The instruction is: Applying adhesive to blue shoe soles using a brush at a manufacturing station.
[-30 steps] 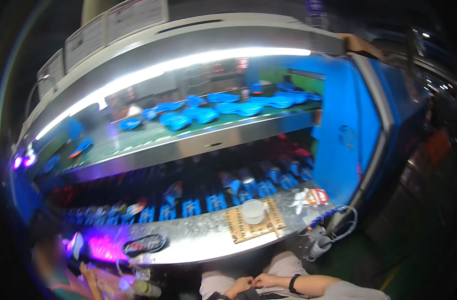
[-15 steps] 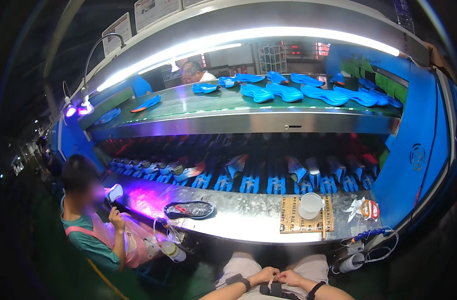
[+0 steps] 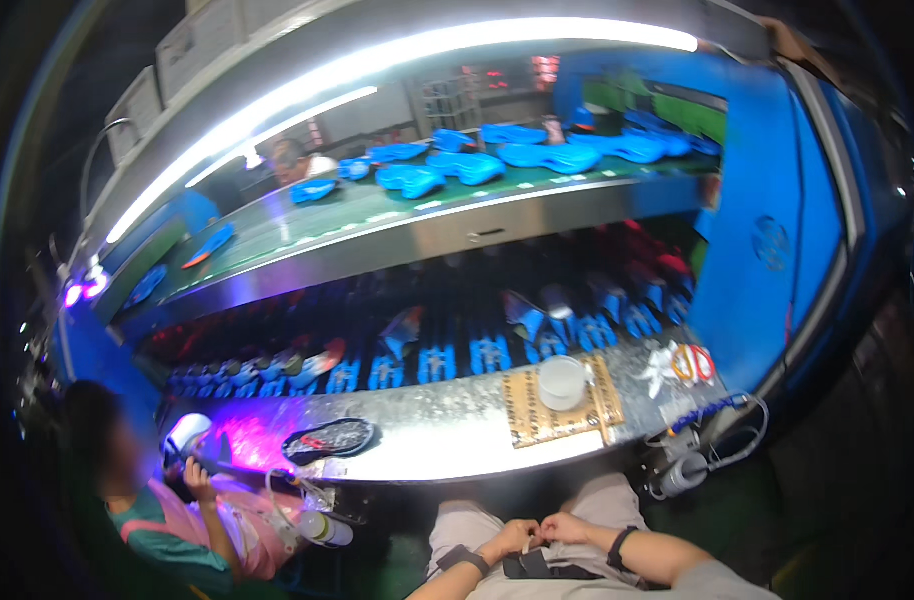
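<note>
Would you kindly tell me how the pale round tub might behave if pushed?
The tub looks like translucent plastic, so it's probably light, though its contents are unclear. It seems squat and upright on the brown sheet, so a gentle push would likely slide rather than tip it. Its round wall might let it roll if knocked over.

A head-worn fisheye looks down over lap [image 3: 602,505] and bench [image 3: 447,408].

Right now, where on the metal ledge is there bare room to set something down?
The widest bare patch of the metal ledge lies between the dark sole-shaped piece and the cardboard. The right end is crowded: white tub on the cardboard, then white scraps and coloured rings.
</note>
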A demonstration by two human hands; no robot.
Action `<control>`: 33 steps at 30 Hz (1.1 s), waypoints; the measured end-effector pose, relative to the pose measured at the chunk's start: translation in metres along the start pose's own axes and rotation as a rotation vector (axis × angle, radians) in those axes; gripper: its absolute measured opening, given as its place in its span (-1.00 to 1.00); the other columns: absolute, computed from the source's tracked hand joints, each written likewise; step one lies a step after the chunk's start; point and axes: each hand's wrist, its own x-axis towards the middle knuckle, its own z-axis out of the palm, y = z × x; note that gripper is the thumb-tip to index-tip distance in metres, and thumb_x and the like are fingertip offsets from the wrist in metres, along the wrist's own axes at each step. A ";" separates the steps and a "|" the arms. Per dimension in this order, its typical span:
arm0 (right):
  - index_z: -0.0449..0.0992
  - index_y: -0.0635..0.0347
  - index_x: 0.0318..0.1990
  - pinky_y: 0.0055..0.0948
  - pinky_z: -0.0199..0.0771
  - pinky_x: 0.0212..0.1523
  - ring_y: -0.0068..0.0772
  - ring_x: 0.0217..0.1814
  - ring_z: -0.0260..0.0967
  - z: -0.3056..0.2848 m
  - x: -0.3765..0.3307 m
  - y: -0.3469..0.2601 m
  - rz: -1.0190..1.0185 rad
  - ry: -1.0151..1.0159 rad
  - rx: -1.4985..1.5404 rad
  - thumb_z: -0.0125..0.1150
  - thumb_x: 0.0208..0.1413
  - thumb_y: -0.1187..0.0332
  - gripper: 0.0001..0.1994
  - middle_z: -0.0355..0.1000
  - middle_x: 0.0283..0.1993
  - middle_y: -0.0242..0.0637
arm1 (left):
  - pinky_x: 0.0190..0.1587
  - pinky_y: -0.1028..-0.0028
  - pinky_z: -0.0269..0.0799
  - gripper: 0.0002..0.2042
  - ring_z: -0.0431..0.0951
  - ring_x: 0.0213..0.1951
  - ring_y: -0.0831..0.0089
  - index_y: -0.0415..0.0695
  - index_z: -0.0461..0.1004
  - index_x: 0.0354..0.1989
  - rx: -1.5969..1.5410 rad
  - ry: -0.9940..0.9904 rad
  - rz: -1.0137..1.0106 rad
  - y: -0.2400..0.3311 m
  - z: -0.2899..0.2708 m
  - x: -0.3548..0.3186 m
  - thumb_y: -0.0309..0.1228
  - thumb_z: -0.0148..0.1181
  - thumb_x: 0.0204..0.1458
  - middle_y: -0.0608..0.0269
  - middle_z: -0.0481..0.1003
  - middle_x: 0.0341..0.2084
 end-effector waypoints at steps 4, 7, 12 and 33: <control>0.58 0.21 -0.35 -0.44 0.44 -0.34 -0.57 -0.40 0.42 0.001 -0.010 -0.019 -0.018 0.031 -0.091 0.25 0.18 0.29 -0.82 0.53 -0.45 -0.36 | -0.29 0.32 0.52 -0.80 0.63 -0.43 0.27 -0.12 0.60 -0.40 0.028 -0.013 0.043 -0.004 0.001 -0.001 -0.25 0.37 -0.10 0.08 0.61 -0.50; 0.56 0.17 -0.45 -0.36 0.43 -0.46 -0.48 -0.50 0.42 0.004 0.003 -0.005 -0.278 0.099 -0.133 0.28 0.12 0.34 -0.85 0.53 -0.53 -0.31 | -0.34 0.41 0.48 -0.90 0.52 -0.47 0.50 -0.15 0.59 -0.43 -0.125 -0.001 0.071 -0.009 -0.001 -0.003 -0.43 0.38 -0.11 0.20 0.58 -0.55; 0.60 0.15 -0.40 -0.14 0.49 -0.33 -0.05 -0.32 0.55 0.005 0.002 -0.029 -0.071 0.125 -0.308 0.28 -0.04 0.33 -0.88 0.59 -0.38 -0.09 | -0.37 0.54 0.38 -0.92 0.41 -0.48 0.66 -0.18 0.54 -0.49 -0.160 -0.070 -0.124 0.040 -0.025 -0.007 -0.49 0.34 -0.08 0.37 0.49 -0.61; 0.65 0.17 -0.36 -0.02 0.53 -0.16 0.10 -0.13 0.56 0.010 -0.018 -0.071 0.057 0.137 -0.427 0.21 -0.06 0.29 -0.81 0.59 -0.27 0.02 | -0.47 0.48 0.39 -0.93 0.44 -0.58 0.57 -0.24 0.53 -0.51 -0.097 -0.055 -0.088 0.035 -0.016 -0.004 -0.50 0.24 -0.16 0.25 0.50 -0.66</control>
